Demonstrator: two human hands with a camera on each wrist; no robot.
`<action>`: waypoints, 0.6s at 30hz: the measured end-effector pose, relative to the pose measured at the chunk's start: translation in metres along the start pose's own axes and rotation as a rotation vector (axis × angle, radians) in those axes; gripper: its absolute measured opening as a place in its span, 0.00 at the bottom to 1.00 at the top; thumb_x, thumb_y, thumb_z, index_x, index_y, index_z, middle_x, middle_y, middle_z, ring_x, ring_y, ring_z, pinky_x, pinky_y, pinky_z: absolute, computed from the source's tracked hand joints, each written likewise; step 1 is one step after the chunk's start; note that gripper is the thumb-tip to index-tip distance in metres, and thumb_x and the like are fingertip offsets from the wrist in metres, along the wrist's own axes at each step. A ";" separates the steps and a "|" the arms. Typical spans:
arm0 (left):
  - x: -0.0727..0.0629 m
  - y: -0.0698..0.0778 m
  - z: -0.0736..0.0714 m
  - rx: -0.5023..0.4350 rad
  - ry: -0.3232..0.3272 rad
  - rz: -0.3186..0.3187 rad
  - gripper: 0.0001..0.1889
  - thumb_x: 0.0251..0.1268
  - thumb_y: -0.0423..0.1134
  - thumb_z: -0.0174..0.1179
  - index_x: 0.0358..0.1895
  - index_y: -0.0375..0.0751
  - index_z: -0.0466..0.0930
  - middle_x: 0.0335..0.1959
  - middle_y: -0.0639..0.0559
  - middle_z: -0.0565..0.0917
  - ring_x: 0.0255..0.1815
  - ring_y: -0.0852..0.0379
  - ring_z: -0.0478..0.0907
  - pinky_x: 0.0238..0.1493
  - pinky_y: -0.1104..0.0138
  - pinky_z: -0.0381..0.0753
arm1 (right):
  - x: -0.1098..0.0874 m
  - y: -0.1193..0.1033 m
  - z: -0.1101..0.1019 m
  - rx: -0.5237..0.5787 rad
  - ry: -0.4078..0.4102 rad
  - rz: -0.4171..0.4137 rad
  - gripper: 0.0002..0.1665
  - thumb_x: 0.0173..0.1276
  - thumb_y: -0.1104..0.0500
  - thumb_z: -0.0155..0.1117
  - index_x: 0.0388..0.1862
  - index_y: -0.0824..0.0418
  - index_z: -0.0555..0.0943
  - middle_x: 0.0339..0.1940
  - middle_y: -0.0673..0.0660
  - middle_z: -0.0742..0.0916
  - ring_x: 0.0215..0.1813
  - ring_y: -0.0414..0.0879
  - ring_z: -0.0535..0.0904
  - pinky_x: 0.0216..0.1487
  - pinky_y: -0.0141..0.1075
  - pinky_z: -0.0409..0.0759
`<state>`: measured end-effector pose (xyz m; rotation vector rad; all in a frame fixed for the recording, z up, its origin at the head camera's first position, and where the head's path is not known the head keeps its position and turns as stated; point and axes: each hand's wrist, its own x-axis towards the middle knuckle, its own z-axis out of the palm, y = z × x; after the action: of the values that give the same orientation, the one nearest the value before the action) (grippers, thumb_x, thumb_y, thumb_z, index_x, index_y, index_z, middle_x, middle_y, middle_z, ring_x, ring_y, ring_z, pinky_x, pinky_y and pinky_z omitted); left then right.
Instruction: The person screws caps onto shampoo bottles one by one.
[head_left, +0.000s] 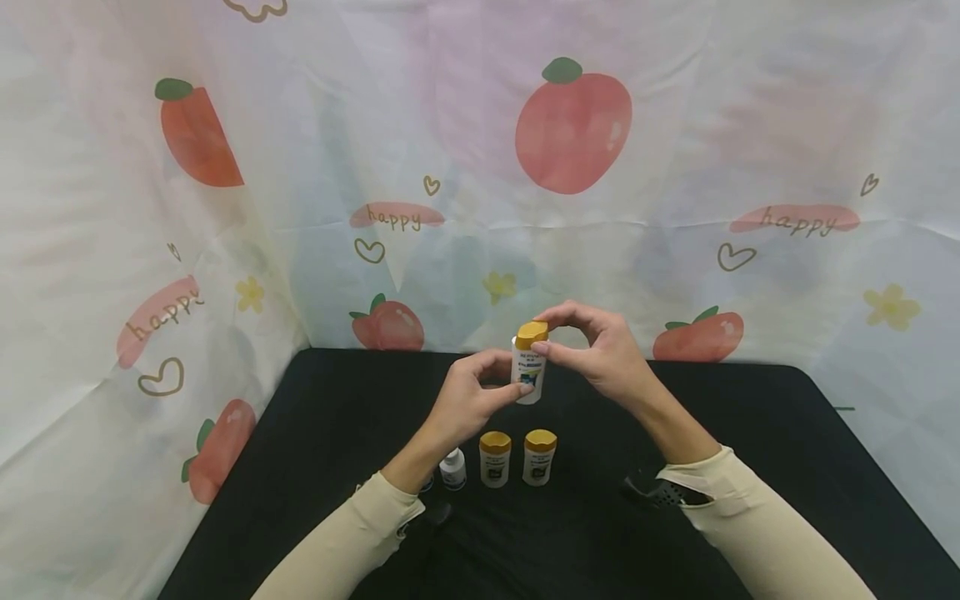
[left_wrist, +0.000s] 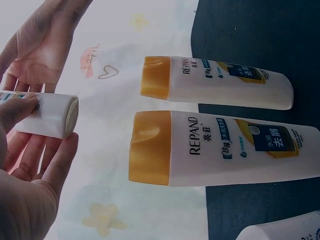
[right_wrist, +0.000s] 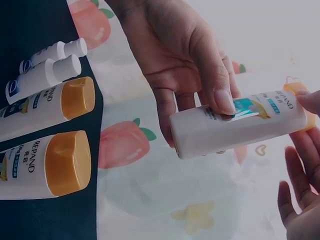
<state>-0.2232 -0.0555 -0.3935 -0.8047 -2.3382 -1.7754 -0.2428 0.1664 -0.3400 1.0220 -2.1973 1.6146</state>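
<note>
A white shampoo bottle with an orange-yellow cap is raised above the black table. My left hand grips its lower body, the thumb lying over the label in the right wrist view. From the other side my right hand pinches the cap between thumb and fingers. Two matching shampoo bottles stand upright on the table below, nearer to me, with "REPAND" on their fronts. Left of them are two smaller white bottles with white caps, partly hidden by my left forearm in the head view.
The black table has a pale fabric backdrop printed with fruit, hearts and "happy" behind it and along its sides. Below the right sleeve hangs a dark wrist device.
</note>
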 end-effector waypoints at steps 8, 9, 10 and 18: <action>-0.001 0.001 0.002 -0.017 0.029 -0.007 0.16 0.64 0.36 0.71 0.55 0.45 0.84 0.46 0.50 0.86 0.49 0.55 0.84 0.51 0.64 0.85 | 0.001 0.001 0.006 -0.009 0.044 -0.033 0.17 0.63 0.71 0.72 0.50 0.61 0.84 0.41 0.56 0.87 0.51 0.45 0.81 0.66 0.36 0.71; -0.001 0.001 0.002 -0.016 0.031 -0.008 0.16 0.64 0.36 0.71 0.55 0.45 0.84 0.46 0.50 0.86 0.49 0.55 0.84 0.51 0.64 0.85 | 0.000 0.001 0.006 -0.014 0.050 -0.033 0.17 0.63 0.71 0.72 0.50 0.61 0.84 0.40 0.56 0.86 0.50 0.45 0.81 0.65 0.36 0.72; -0.001 0.001 0.002 -0.014 0.032 -0.008 0.16 0.64 0.37 0.71 0.55 0.45 0.84 0.46 0.50 0.86 0.49 0.55 0.84 0.51 0.64 0.85 | 0.000 0.002 0.007 -0.018 0.055 -0.031 0.17 0.63 0.70 0.72 0.50 0.61 0.83 0.40 0.56 0.86 0.50 0.44 0.82 0.65 0.36 0.72; -0.002 0.001 0.002 0.002 0.023 -0.011 0.16 0.64 0.36 0.71 0.55 0.45 0.84 0.46 0.52 0.86 0.48 0.57 0.84 0.51 0.64 0.85 | 0.000 0.004 0.008 -0.031 0.037 -0.022 0.17 0.65 0.69 0.71 0.53 0.61 0.83 0.46 0.56 0.86 0.52 0.43 0.81 0.65 0.36 0.73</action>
<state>-0.2207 -0.0542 -0.3934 -0.7678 -2.3343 -1.7763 -0.2437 0.1604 -0.3462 0.9959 -2.1724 1.5719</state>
